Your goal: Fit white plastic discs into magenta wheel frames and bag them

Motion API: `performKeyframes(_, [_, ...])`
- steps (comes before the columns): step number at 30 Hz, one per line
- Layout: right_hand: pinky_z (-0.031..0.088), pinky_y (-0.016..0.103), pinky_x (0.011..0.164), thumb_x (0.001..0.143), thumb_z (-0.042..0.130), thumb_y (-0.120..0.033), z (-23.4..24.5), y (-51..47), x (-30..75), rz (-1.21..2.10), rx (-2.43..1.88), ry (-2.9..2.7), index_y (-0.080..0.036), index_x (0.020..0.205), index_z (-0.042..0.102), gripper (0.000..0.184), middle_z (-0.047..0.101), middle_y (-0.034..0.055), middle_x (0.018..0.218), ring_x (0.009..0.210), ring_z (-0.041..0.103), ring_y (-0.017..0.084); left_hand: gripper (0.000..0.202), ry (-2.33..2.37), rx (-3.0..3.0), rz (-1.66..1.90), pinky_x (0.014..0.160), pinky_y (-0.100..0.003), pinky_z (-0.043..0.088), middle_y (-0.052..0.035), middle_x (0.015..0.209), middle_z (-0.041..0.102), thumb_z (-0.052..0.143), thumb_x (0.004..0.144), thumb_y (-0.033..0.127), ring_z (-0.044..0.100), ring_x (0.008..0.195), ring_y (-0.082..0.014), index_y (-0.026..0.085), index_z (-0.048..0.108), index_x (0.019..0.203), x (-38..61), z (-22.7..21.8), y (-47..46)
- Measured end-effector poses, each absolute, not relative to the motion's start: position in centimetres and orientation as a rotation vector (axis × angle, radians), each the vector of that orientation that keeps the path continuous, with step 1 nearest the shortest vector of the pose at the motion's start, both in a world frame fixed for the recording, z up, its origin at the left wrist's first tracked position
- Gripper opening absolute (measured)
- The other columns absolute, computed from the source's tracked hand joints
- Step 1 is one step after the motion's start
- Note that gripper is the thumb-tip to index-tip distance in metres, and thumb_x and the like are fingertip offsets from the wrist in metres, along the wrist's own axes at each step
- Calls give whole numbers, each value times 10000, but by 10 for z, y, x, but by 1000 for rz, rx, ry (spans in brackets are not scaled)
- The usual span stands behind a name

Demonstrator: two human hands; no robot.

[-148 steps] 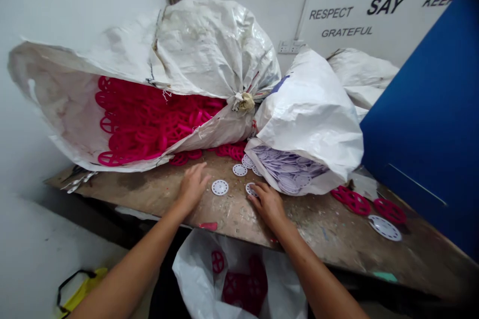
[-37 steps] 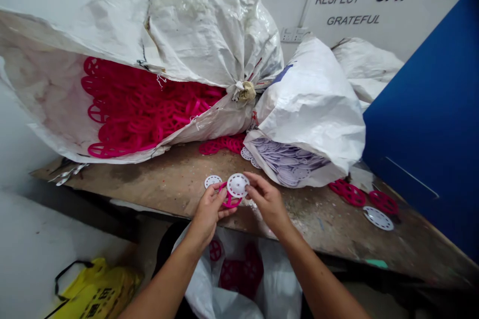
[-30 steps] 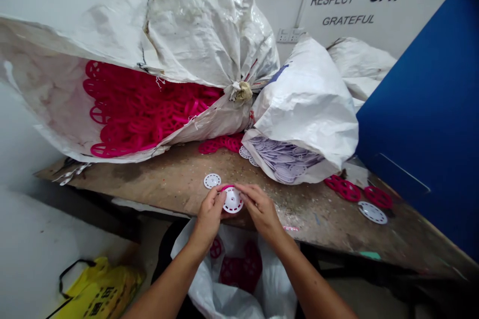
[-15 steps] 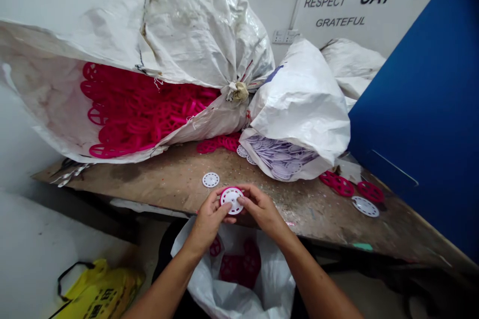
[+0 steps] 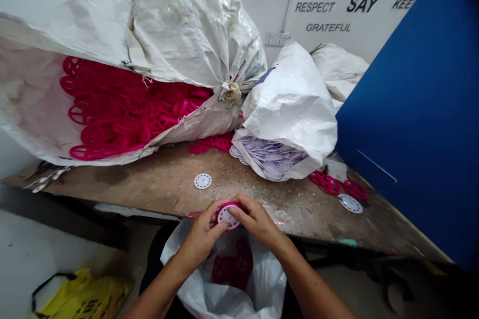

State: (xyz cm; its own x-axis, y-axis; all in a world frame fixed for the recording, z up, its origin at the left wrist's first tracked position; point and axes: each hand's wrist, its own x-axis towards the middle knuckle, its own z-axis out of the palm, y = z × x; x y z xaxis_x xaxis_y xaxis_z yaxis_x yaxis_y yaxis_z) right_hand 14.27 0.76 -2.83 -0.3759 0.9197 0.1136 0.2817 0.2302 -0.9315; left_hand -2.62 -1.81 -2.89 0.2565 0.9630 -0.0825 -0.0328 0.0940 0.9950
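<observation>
Cupping pink-rimmed disc [image 5: 226, 216] between left hand [image 5: 202, 234] and right hand [image 5: 257, 222], now lower

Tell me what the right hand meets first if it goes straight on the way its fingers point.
The right hand meets the white disc first, since its fingers touch it now. Depth is unclear, but the left hand looks next beyond it.

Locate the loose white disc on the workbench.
In the head view, the white disc lies on the wooden bench, beyond the left hand and left of the white sack of pale discs.
</observation>
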Motion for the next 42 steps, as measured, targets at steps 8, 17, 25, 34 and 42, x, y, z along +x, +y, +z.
performKeyframes(8, [424, 223, 572, 860, 534, -403, -24, 17, 157, 1167, -1131, -2003, -180, 824, 637, 249, 632, -5, 726, 656, 566, 136, 525, 1048, 1408, 812, 657, -279, 526, -51, 972, 686, 633, 705, 162, 657, 776, -199, 283, 570, 1212, -30, -29, -26])
performKeyframes(17, [424, 463, 876, 863, 430, -490, -17, 92, 229, -80, -1335, -1811, -228, 1018, 643, 371, 642, 104, 1069, 1027, 571, 289, 394, 1848, 1876, 1422, 967, -417, 417, -96, 1176, 630, 574, 805, 306, 572, 1090, -258, 237, 591, 1193, -152, 6, 39])
performKeyframes(25, [453, 405, 871, 876, 464, -310, 4, 101, 125, -1, -929, -2101, -234, 1082, 621, 270, 643, 89, 1088, 1017, 572, 246, 319, 2284, 2073, 1671, 1006, -435, 381, -94, 1148, 610, 481, 855, 291, 528, 1123, -248, 192, 592, 1138, -237, 16, 52])
performKeyframes(34, [394, 373, 883, 874, 453, -182, 67, 164, 9, -203, -978, -2420, -214, 1224, 568, 370, 540, 98, 1281, 1061, 518, 242, 367, 2032, 2342, 1538, 1030, -457, 361, -95, 1215, 593, 488, 864, 228, 490, 1181, -249, 205, 533, 1227, -205, -3, 68])
performKeyframes(42, [243, 576, 965, 879, 514, -377, 98, 205, -51, -439, -1127, -2344, -334, 1177, 592, 310, 436, 78, 1371, 1226, 324, 334, 431, 2057, 2164, 1784, 1074, -491, 302, -92, 1310, 504, 530, 856, 252, 387, 1285, -276, 253, 482, 1285, -200, 1, 64])
